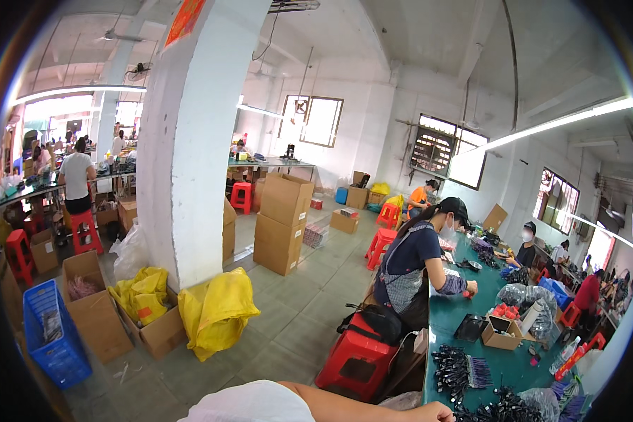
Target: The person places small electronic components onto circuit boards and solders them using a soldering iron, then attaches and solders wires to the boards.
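Note:
My left forearm comes out of a white sleeve (257, 404) at the lower edge and reaches right. My left hand (432, 413) is at the near edge of the green table (446, 316). Its knuckles look bent, but the picture's lower edge cuts off the fingers and anything in them. Just right of it lies a heap of black cables with connectors (506, 406). Beyond that heap is a bundle of dark cables (461, 367) laid side by side, some with purplish ends. My right hand is out of the picture.
A co-worker (418, 260) in a cap and apron works farther along the table. On it stand a small cardboard box (501, 333) and a clear bottle (564, 357). A red stool (357, 352) holds a black bag. Left are a pillar (183, 155), yellow sacks (218, 313) and a blue crate (53, 334).

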A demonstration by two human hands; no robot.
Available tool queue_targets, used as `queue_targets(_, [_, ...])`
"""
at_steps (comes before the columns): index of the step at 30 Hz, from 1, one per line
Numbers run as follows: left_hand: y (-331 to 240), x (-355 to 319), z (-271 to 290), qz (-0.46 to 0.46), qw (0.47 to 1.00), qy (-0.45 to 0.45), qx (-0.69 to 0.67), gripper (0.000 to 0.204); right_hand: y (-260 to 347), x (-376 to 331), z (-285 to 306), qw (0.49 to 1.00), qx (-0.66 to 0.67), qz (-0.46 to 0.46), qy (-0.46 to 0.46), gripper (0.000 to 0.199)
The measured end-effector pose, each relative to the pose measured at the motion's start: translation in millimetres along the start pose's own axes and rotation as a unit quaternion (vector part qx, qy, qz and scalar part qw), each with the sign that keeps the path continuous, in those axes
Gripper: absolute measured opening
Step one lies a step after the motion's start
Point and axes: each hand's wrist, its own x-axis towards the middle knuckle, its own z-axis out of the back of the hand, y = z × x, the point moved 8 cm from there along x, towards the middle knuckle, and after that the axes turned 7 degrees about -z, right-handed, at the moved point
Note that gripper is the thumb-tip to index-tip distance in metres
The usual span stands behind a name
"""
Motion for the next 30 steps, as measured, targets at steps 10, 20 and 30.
queue_targets(10, [29.7,6.0,7.6,-0.034,0.999,-0.005,0.012,0.013,2.3,-0.5,0.5,1.000,0.009,0.021,0.010,0.023])
queue_targets(20, [29.6,3.3,18.9,-0.034,0.998,-0.036,-0.028,0.015,16.5,29.6,-3.6,0.999,-0.008,-0.034,0.018,0.023])
queue_targets(30, [19.7,-8.4,30.0,-0.023,0.999,-0.044,0.021,0.015,17.3,52.7,-10.8,0.996,-0.023,-0.088,0.017,0.023])
